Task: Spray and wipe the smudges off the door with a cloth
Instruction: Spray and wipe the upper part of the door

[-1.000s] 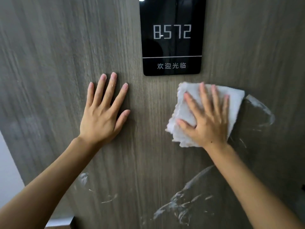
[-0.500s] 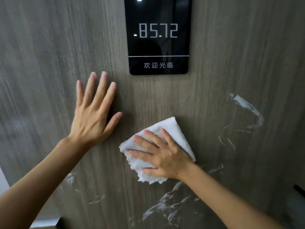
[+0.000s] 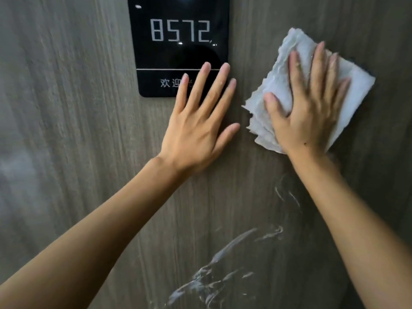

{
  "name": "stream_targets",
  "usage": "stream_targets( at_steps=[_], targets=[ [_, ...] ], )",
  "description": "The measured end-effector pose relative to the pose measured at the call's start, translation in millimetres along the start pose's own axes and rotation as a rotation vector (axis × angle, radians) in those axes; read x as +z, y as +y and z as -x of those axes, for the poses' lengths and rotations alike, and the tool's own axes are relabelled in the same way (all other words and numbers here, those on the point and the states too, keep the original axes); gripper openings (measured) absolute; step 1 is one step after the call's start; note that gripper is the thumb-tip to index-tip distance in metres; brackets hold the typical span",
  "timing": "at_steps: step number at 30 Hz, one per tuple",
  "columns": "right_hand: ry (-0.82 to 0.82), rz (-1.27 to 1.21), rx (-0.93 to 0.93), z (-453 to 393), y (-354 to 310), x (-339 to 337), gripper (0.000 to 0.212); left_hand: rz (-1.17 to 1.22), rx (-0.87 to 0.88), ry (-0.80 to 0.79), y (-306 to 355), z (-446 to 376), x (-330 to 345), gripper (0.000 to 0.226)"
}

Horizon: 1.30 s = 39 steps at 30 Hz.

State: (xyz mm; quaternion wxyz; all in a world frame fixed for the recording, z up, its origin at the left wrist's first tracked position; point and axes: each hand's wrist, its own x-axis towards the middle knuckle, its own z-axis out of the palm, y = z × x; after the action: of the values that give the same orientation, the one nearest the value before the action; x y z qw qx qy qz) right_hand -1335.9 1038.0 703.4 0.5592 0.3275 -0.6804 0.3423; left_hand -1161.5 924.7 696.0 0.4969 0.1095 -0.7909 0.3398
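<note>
Against the door [image 3: 66, 152], right of the number plate [image 3: 178, 30], the right hand [image 3: 310, 112] presses the folded cloth [image 3: 354, 90] flat with fingers spread; the left hand [image 3: 198, 128] rests spread, fingertips over the plate; smudges [image 3: 214, 279] streak below.

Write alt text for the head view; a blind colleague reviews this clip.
The right hand presses a white cloth flat against a grey wood-grain door, while the left hand rests open beside it. White smudges remain below; a black panel reads 8572.

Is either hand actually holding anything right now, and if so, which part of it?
The right hand presses the folded white cloth flat against the door, fingers spread over the cloth's middle, not gripping. The left hand holds nothing.
</note>
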Motion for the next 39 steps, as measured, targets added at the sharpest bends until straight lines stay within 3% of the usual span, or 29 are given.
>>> stream_targets(
  at_steps=[3,10,14,17,22,26,30,34,37,39],
  targets=[
    [0.002,0.013,-0.121,29.1,-4.8,5.6,0.067,-0.004,0.016,-0.001,-1.6,1.3,1.6,0.071],
    [-0.17,-0.018,-0.804,171.7,8.8,22.0,0.073,-0.073,0.012,-0.016,0.3,2.5,3.1,0.073],
    [-0.136,0.023,-1.137,154.4,28.6,23.8,0.062,-0.105,0.004,-0.012,1.2,2.1,4.2,0.074],
    [-0.098,0.001,-1.027,97.0,48.7,17.0,0.064,-0.119,0.006,-0.007,1.9,2.0,4.7,0.073],
    [-0.016,-0.014,-0.252,27.0,82.9,5.7,0.068,-0.128,0.008,-0.016,2.1,2.3,5.4,0.071],
    [0.044,-0.035,-0.005,45.5,69.2,8.0,0.066,-0.117,0.016,-0.02,2.0,1.0,6.1,0.069],
    [-0.022,-0.033,-0.092,113.8,48.9,15.8,0.066,-0.112,0.026,-0.022,1.4,1.7,6.4,0.064],
    [-0.129,0.006,-0.488,186.0,46.9,23.6,0.072,-0.112,0.025,-0.013,1.8,2.0,6.4,0.062],
    [-0.092,0.031,-0.759,163.1,62.6,22.5,0.069,-0.113,0.024,-0.004,0.8,2.7,6.1,0.062],
    [-0.08,0.016,-0.783,116.7,76.0,17.1,0.066,-0.121,0.023,0.001,0.9,3.0,6.4,0.062]
  ],
)
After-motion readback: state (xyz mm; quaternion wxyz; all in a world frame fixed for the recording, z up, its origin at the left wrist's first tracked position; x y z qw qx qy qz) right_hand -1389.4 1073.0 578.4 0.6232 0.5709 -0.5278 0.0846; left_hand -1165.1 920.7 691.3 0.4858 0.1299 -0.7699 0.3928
